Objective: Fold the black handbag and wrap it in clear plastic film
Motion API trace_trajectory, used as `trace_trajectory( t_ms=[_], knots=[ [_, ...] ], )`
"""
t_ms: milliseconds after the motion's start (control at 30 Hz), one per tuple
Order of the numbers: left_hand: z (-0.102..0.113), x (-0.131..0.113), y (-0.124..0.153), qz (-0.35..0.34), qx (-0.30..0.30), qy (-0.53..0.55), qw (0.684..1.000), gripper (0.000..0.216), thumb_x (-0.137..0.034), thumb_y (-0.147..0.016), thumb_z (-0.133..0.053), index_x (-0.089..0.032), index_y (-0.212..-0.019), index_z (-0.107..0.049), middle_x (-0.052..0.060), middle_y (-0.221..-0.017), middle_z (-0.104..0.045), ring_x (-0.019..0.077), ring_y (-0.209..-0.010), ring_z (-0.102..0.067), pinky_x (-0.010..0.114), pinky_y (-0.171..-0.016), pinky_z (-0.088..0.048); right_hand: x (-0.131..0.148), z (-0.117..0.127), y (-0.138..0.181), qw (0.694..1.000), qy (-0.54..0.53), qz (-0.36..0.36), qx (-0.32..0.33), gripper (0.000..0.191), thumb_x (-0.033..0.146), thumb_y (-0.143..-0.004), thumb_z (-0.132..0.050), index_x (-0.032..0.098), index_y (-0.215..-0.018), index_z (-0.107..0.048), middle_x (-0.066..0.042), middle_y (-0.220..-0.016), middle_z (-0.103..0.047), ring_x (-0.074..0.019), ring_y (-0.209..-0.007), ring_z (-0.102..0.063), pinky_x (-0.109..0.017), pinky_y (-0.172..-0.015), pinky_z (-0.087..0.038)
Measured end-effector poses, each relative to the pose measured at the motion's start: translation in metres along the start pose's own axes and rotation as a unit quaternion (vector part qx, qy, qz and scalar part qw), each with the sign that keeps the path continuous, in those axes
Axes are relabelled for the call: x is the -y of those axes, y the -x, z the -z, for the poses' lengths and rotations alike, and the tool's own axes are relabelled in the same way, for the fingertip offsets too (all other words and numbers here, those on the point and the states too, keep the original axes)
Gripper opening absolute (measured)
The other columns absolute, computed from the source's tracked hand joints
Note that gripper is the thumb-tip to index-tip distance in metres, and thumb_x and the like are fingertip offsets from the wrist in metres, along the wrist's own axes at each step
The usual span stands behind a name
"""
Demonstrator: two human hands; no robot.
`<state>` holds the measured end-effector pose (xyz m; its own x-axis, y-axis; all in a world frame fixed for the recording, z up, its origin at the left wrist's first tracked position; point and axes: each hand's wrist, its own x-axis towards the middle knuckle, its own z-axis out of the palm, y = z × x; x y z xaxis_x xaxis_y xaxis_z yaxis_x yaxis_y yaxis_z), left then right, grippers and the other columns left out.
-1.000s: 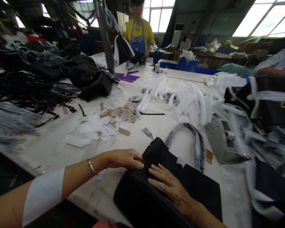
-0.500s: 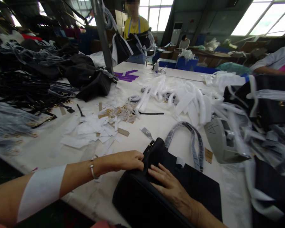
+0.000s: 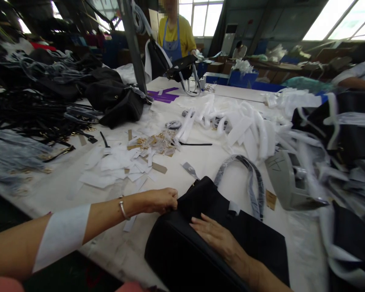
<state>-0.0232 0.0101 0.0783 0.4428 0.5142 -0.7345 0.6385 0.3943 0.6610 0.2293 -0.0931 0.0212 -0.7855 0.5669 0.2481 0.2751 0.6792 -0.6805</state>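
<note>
A black handbag (image 3: 182, 247) lies on its side on the white table in front of me. My left hand (image 3: 164, 200) is closed in a pinch at the bag's upper left edge, gripping the black material there. Across the bag's side rests my right hand (image 3: 213, 235), flat with its fingers stretched out. The bag's handle (image 3: 252, 178), wrapped in clear plastic, loops onto the table beyond it. A small grey tag (image 3: 190, 169) sticks out near a metal fitting at the bag's far corner.
White paper slips (image 3: 109, 168) and tangled tags (image 3: 155, 142) lie ahead left. Behind are white padding strips (image 3: 252, 129). A grey tape dispenser (image 3: 287, 180) stands at right. Black bags (image 3: 118, 101) and straps pile up left. A person in a yellow top (image 3: 185, 34) handles a bag opposite.
My left hand has drawn slightly left, pulling the bag's edge outward. My right hand has flattened on the bag. Across the table, the person's black bag has lowered.
</note>
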Motion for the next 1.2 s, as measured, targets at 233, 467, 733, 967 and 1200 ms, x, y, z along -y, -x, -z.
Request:
trace_trajectory(
  t_ms=[233,467,733,967,1200],
  knots=[
    [-0.008,-0.003,0.026,-0.117,-0.057,-0.017,0.991,0.018,-0.022,-0.068,-0.054,-0.021,-0.083,-0.044,-0.007,-0.057,-0.052,0.0131,-0.051,-0.053,0.022,-0.046,-0.038,0.007,0.042,-0.050,0.979,-0.060,-0.171,-0.090,0.056,0.023,-0.093,-0.051,0.033,-0.145,-0.033,-0.008,-0.151,-0.039,-0.0149,-0.095,-0.066,-0.036,-0.092,-0.054],
    [-0.010,0.010,0.053,-0.188,-0.051,0.031,0.980,0.021,-0.036,-0.086,-0.051,-0.020,-0.100,-0.049,-0.004,-0.072,-0.057,0.0139,-0.065,-0.056,0.026,-0.061,-0.045,-0.007,0.045,-0.101,0.983,-0.012,-0.179,-0.049,0.011,0.021,-0.088,-0.059,0.024,-0.096,-0.066,-0.001,-0.094,-0.064,-0.0171,-0.089,-0.062,-0.031,-0.082,-0.051],
    [-0.022,0.035,0.091,-0.186,-0.046,-0.002,0.982,0.024,-0.039,-0.088,-0.055,-0.019,-0.076,-0.049,-0.006,-0.070,-0.045,0.0108,-0.066,-0.040,0.023,-0.058,-0.032,-0.006,0.021,-0.090,0.951,-0.041,-0.175,-0.253,0.005,0.022,-0.090,-0.057,0.023,-0.087,-0.060,-0.001,-0.084,-0.059,-0.0167,-0.080,-0.058,-0.030,-0.074,-0.047],
    [-0.017,0.041,0.082,-0.272,-0.059,-0.045,0.959,0.013,-0.022,-0.092,-0.044,-0.019,-0.099,-0.054,0.002,-0.093,-0.060,0.0151,-0.085,-0.057,0.026,-0.077,-0.047,-0.006,0.011,-0.092,0.959,-0.044,-0.177,-0.218,0.005,0.020,-0.087,-0.061,0.023,-0.086,-0.064,-0.001,-0.084,-0.061,-0.0161,-0.079,-0.060,-0.029,-0.073,-0.049],
    [-0.001,0.036,0.078,-0.349,0.043,-0.303,0.886,0.081,-0.005,-0.075,-0.052,-0.033,-0.148,-0.030,0.002,-0.158,-0.026,0.0277,-0.146,-0.018,0.050,-0.118,-0.019,-0.015,-0.001,-0.081,0.963,-0.041,-0.130,-0.232,0.008,0.020,-0.088,-0.060,0.023,-0.093,-0.065,-0.004,-0.094,-0.065,-0.0163,-0.085,-0.063,-0.029,-0.078,-0.054]
  ],
)
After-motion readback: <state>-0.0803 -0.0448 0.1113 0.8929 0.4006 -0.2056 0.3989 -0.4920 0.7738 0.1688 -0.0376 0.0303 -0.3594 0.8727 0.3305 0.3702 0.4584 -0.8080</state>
